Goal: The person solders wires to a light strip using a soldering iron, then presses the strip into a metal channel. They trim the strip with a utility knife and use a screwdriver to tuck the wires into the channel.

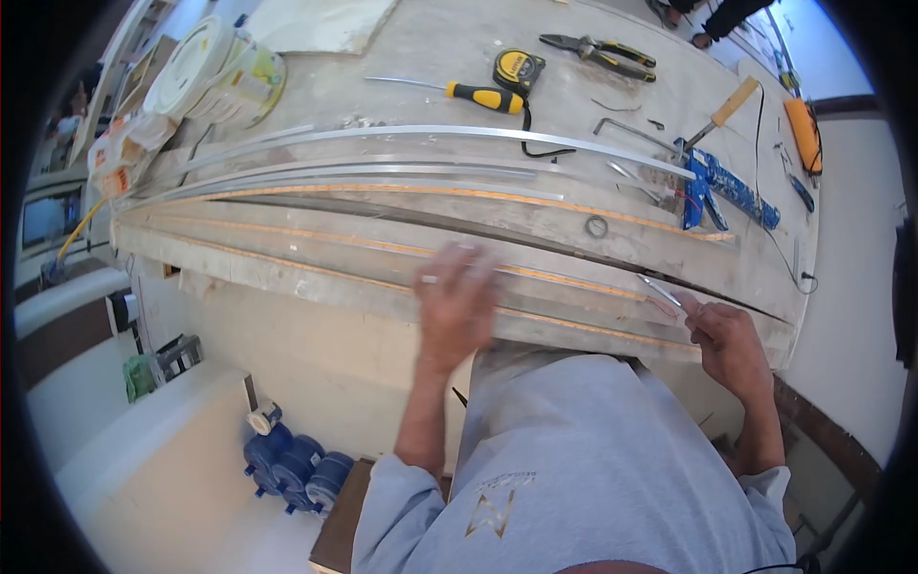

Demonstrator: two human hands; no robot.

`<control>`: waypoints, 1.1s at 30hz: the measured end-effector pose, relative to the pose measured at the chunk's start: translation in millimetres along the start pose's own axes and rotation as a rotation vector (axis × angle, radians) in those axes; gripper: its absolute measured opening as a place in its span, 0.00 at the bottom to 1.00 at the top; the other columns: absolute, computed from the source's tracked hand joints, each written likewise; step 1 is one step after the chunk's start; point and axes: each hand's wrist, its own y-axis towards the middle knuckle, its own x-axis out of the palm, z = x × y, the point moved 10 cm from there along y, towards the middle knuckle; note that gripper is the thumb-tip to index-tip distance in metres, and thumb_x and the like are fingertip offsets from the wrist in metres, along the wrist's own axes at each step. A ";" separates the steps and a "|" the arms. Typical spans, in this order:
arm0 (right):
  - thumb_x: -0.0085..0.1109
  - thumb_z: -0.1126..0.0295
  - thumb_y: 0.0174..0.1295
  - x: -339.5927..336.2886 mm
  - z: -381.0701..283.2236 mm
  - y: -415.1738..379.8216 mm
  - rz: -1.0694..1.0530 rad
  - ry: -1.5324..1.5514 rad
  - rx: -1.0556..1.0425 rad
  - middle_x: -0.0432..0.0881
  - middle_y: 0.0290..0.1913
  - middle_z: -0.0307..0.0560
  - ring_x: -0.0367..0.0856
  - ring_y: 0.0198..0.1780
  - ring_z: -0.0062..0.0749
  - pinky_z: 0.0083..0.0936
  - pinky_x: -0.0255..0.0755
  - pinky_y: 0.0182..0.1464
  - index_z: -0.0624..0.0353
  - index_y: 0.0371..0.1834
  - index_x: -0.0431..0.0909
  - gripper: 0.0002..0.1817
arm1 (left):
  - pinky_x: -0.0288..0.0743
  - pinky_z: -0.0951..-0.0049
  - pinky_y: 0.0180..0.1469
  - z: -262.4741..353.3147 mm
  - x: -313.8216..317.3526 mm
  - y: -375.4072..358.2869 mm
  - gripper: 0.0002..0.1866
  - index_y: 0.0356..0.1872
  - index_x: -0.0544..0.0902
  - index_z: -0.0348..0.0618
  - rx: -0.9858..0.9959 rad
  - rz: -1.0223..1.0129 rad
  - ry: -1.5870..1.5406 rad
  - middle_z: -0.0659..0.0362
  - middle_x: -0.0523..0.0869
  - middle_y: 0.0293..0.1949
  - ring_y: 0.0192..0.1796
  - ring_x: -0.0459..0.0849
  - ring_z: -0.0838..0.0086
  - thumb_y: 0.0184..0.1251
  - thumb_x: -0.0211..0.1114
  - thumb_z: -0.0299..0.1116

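My left hand (457,306) lies over a long pale board (564,258) at the near side of the table. Its fingers look stretched and spread across a thin orange strip (359,245), and motion blurs them a little. At the board's right end, my right hand (732,340) is closed around a slim silver pen-like tool (660,290). The tool's tip points up and left, close to fine red wires (662,306) at the strip's end. A second orange strip (574,322) runs along the near edge.
Beyond the board lie metal strips (402,134), a screwdriver (486,97), a tape measure (518,69), pliers (601,55) and a blue caulking gun (732,189). A white bucket (206,72) stands at the far left. Blue water bottles (296,464) are on the floor below.
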 end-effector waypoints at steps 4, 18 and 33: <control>0.59 0.88 0.54 20.1 -28.7 18.9 -0.070 0.098 -0.067 0.83 0.32 0.53 0.82 0.36 0.49 0.42 0.78 0.41 0.54 0.70 0.80 0.35 | 0.60 0.54 0.73 -58.9 -49.7 24.0 0.24 0.58 0.88 0.52 -0.019 -0.057 0.105 0.60 0.85 0.58 0.70 0.77 0.57 0.57 0.75 0.27; 0.53 0.74 0.69 89.0 -107.3 88.4 -0.537 -0.190 -0.234 0.82 0.37 0.53 0.86 0.41 0.48 0.44 0.80 0.42 0.39 0.85 0.62 0.39 | 0.64 0.62 0.60 -100.4 -43.9 25.0 0.19 0.44 0.92 0.55 -0.019 -0.199 -0.055 0.66 0.84 0.42 0.50 0.80 0.64 0.50 0.74 0.22; 0.51 0.75 0.69 104.1 -153.3 125.0 -0.613 -0.228 -0.337 0.82 0.44 0.59 0.87 0.39 0.53 0.46 0.82 0.42 0.48 0.86 0.57 0.40 | 0.68 0.60 0.62 -94.2 -48.8 31.3 0.22 0.47 0.93 0.53 -0.005 -0.183 -0.015 0.63 0.85 0.43 0.52 0.80 0.62 0.47 0.74 0.20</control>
